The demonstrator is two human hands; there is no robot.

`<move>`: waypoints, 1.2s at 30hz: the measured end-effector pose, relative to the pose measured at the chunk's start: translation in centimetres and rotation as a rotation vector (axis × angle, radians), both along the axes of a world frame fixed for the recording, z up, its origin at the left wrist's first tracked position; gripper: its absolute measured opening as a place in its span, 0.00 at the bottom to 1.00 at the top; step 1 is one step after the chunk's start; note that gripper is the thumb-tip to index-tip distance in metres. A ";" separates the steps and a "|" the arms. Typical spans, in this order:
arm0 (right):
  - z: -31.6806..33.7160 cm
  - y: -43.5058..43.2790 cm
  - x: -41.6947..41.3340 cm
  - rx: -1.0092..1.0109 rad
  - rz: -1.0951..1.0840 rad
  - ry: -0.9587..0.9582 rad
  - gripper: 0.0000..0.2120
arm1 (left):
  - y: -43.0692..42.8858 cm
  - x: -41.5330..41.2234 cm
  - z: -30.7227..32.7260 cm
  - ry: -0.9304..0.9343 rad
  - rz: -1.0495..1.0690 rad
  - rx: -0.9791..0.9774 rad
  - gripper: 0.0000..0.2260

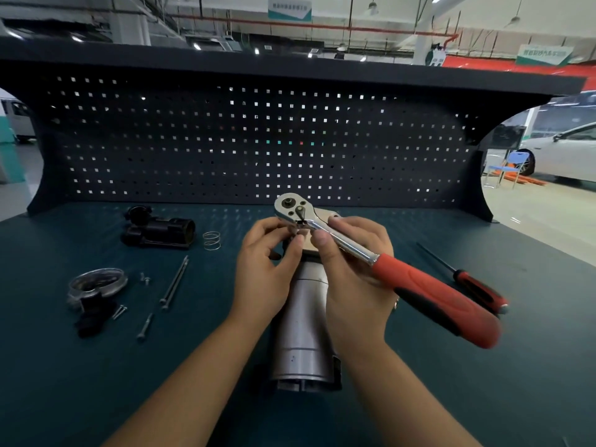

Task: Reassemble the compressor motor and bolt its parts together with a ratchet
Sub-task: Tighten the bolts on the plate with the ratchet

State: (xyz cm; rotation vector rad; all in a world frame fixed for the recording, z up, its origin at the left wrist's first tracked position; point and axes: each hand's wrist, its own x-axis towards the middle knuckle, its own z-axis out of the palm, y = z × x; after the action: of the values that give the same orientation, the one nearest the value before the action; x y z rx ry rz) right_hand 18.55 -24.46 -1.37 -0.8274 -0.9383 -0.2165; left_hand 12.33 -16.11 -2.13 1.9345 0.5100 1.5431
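The silver cylindrical metal compressor motor point(303, 321) sat at the middle of the dark green counter point(483, 366), directly in front of the person, its far end under both hands. I could not tell whether it stood upright or leaned.

The right hand point(351, 285) gripped the chrome ratchet with a red and black handle point(387, 267) high on its shaft, thumb over the metal. In my judgement this short hold served for locating the head, not for leverage. The left hand point(267, 262) had its fingers point(295, 245) curled and pinching at the underside of the ratchet head, apparently steadying it over a fastener. The socket and bolt there were hidden, so I could not confirm engagement.

Loose parts lay to the left, well apart from the motor:
- a black plastic housing point(158, 232) with a wire coil spring point(212, 241) just beside it
- two long steel bolts point(175, 282) lying together
- a round metal end cover point(96, 282)
- several small screws point(145, 279)

Their position suggested that they awaited fitting, so I judged the assembly incomplete.

A slim screwdriver with a red and black handle point(467, 282) lay to the right, beyond the ratchet handle.
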 end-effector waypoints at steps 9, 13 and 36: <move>1.2 0.8 0.4 0.131 0.461 0.426 0.12 | 0.6 0.0 -0.5 -0.020 0.047 0.044 0.07; 1.4 0.7 1.2 0.167 0.585 0.487 0.12 | 0.4 -0.1 -0.5 -0.058 0.036 0.052 0.08; 0.3 2.1 -0.8 -0.026 -0.352 -0.351 0.03 | -0.2 0.1 -0.2 -0.065 -0.002 -0.077 0.10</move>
State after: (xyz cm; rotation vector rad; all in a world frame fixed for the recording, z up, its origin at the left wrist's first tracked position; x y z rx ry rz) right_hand 17.74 -22.40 -1.08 -0.9956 -1.1188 -0.6729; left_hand 12.45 -16.30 -2.30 1.8210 0.5317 1.5569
